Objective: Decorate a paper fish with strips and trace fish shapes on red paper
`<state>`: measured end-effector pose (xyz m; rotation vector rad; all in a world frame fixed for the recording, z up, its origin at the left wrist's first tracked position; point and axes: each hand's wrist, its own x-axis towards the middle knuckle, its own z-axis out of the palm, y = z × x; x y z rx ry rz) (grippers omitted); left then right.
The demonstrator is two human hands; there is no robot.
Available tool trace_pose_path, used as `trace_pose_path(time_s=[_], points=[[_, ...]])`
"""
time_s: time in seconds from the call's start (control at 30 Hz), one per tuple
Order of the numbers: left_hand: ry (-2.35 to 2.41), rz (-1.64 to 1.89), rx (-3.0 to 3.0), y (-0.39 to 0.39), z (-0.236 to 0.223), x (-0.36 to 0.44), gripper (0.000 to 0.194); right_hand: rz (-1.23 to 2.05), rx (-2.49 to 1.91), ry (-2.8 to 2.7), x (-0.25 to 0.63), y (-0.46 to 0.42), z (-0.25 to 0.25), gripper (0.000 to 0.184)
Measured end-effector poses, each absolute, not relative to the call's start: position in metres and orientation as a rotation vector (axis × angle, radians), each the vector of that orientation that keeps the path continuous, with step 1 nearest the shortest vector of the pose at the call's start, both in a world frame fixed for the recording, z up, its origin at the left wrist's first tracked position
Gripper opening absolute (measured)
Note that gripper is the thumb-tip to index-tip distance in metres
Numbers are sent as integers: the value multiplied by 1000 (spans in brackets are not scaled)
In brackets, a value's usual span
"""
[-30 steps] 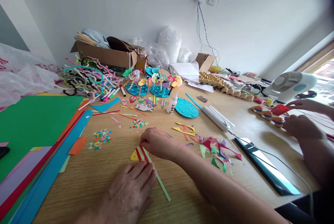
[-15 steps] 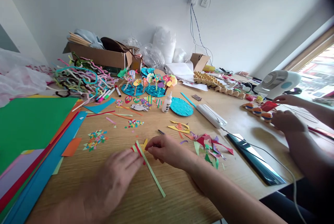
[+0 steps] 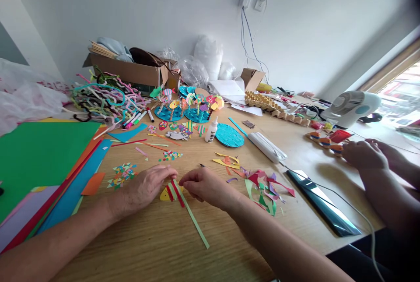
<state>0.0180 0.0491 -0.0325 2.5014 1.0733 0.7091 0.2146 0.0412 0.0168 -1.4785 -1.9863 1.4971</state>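
Note:
A small yellow paper fish [image 3: 163, 195] with red and pale green stripes lies flat on the table between my hands, its head toward the left. Across its body runs a long light green paper strip [image 3: 196, 222], the loose end reaching toward me. My left hand [image 3: 147, 187] is at the fish's upper edge with fingers bent together; the fingertips partly cover the stripe ends. At the tail side, my right hand [image 3: 205, 187] pinches the fish beside the strip, hiding most of the tail. A dark pen [image 3: 202, 165] tip shows just behind my right hand.
Paper scraps [image 3: 265, 185] lie right of my arm, confetti pieces [image 3: 123, 174] to the left. Coloured sheets [image 3: 42, 150] cover the left side. A glue bottle [image 3: 211, 131] stands beside a blue disc [image 3: 229, 135]. Another person's hands [image 3: 367, 155] work at the right, near a phone [image 3: 323, 203].
My left hand has lifted off the fish's lower side and moved up to its upper edge. The right hand has shifted from the strip to the tail side. The other person's hands moved slightly.

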Motion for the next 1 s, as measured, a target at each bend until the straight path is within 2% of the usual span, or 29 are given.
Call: trace_pose_path(time_s=[0.63, 1.0], points=[[1027, 734, 2562, 46, -33, 16, 24, 1446, -1489, -2079, 205, 43, 12, 18], [1015, 712, 2671, 48, -36, 15, 35, 1414, -1541, -2107, 204, 40, 14, 20]])
